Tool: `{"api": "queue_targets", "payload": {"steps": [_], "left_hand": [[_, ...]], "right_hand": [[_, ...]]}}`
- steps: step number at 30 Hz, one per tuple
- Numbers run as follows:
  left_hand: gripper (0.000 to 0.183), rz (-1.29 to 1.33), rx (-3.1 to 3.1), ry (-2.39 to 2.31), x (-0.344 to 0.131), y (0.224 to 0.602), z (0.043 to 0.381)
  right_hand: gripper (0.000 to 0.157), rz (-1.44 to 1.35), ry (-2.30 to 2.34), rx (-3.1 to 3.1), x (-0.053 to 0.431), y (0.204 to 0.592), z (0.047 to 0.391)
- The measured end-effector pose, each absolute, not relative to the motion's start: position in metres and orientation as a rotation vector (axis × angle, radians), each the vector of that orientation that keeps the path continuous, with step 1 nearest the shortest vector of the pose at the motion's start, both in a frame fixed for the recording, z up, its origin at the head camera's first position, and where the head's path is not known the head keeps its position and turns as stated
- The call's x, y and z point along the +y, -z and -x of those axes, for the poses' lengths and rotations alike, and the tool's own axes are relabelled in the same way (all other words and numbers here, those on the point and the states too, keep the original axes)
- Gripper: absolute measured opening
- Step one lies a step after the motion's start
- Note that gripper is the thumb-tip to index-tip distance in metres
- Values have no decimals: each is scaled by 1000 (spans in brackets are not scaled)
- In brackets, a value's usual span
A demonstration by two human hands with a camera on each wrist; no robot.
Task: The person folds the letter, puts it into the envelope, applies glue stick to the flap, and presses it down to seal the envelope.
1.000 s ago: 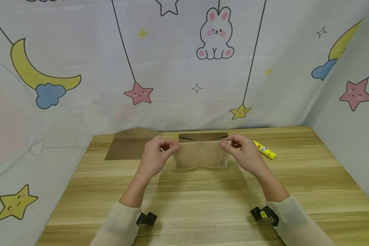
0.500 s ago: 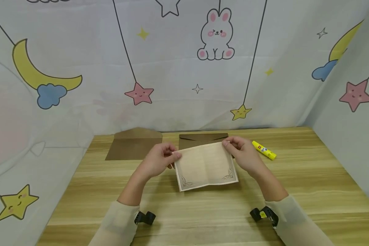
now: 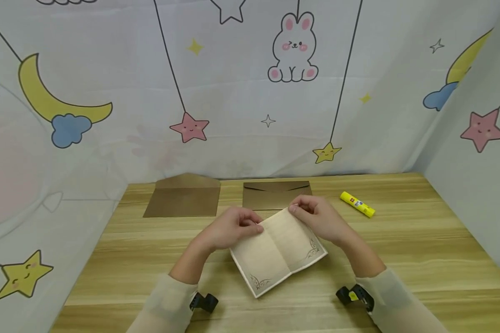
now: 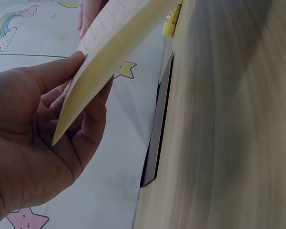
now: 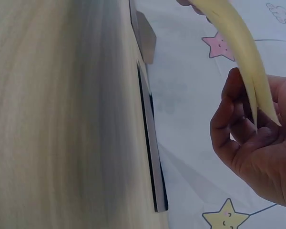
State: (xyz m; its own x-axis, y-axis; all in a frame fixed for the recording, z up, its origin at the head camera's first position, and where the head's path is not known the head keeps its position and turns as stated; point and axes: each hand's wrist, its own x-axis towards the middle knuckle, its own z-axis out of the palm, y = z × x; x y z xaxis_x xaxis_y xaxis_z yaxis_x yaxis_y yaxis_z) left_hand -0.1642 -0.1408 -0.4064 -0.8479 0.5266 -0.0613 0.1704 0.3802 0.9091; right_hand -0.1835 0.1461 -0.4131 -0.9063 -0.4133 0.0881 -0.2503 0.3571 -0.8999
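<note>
Cream letter paper (image 3: 260, 263), creased down its middle and printed with scrollwork in the corners, is held tilted over the table. My left hand (image 3: 235, 227) pinches its upper edge, thumb on the printed face and fingers behind. At the upper right corner, my right hand (image 3: 320, 219) grips it between thumb and fingers. In the left wrist view the paper (image 4: 112, 45) bends across my left hand (image 4: 33, 138). Two layers of paper (image 5: 245, 52) part at the edge by my right hand (image 5: 264, 143) in the right wrist view.
Behind the paper lie a brown envelope with its flap up (image 3: 183, 201) and another with its flap folded down (image 3: 275, 196). A yellow glue stick (image 3: 357, 204) rests at the right on the wooden table (image 3: 400, 259). A patterned white curtain (image 3: 233, 92) stands along the back.
The paper has come down toward the front of the table and turned, its left side nearer me. Both hands have drawn closer together; each still holds the paper.
</note>
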Motion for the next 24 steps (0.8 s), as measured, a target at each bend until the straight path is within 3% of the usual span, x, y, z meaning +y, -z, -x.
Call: {"api": "queue_targets", "payload": {"steps": [8, 19, 24], "left_hand": [[19, -470, 2352, -1481, -134, 412, 163], [25, 21, 2309, -1895, -137, 412, 170], [29, 130, 2235, -2059, -137, 413, 170]], "right_hand": [[22, 495, 1582, 2458, 142, 417, 183], [55, 193, 1882, 2159, 143, 419, 190], [42, 166, 1935, 2039, 140, 420, 189]]}}
